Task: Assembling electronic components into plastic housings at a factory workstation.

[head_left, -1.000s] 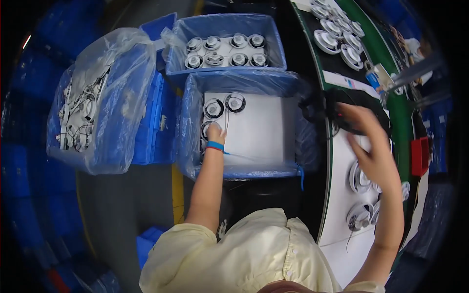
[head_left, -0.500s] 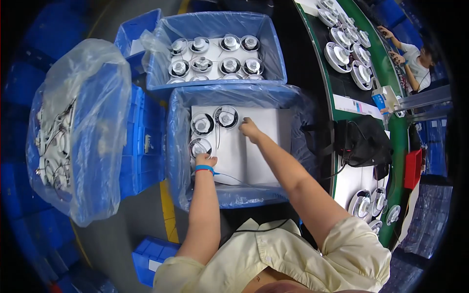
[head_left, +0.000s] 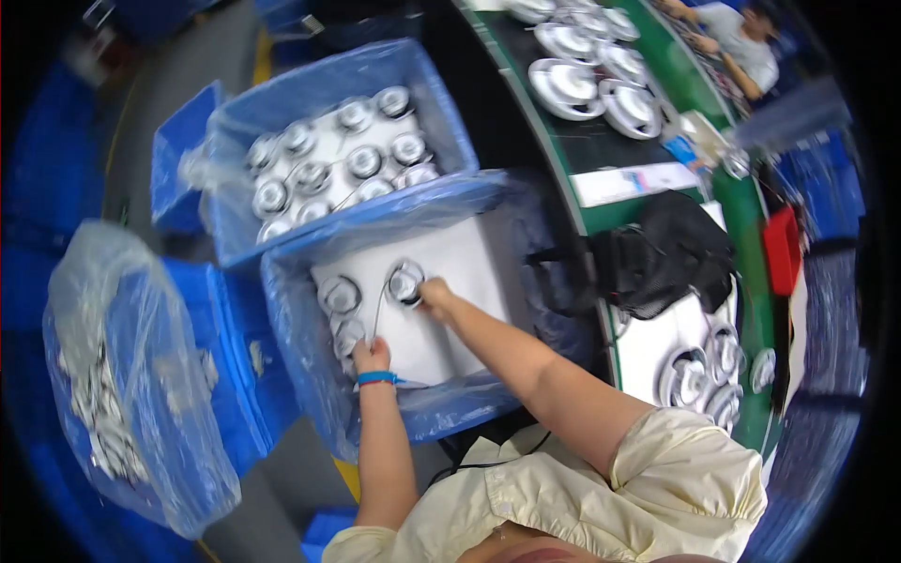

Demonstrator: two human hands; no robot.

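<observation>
Three round white units with silvery domed centres and dark rings stand in a blue, plastic-lined bin (head_left: 296, 347) in front of me. They rest on a white sheet (head_left: 469, 267). My right hand (head_left: 435, 296) is closed on the right edge of the rightmost unit (head_left: 405, 280). A thin cable (head_left: 378, 317) runs down from that unit to my left hand (head_left: 372, 355), whose fingers are pinched around it. This hand is close to the lower left unit (head_left: 348, 334), below the upper left unit (head_left: 339, 296).
Behind stands another lined blue bin (head_left: 460, 141) holding several similar units. Left is a plastic-covered load of parts (head_left: 141, 366) beside blue crates. On the right, a green-edged bench (head_left: 577, 211) carries more white units and a black bag (head_left: 666, 249). A co-worker (head_left: 737, 42) sits beyond it.
The whole view has turned and shifted. My right hand has moved from beside the rightmost unit onto its edge. My left hand has drawn slightly away from the lower left unit and now pinches the cable.
</observation>
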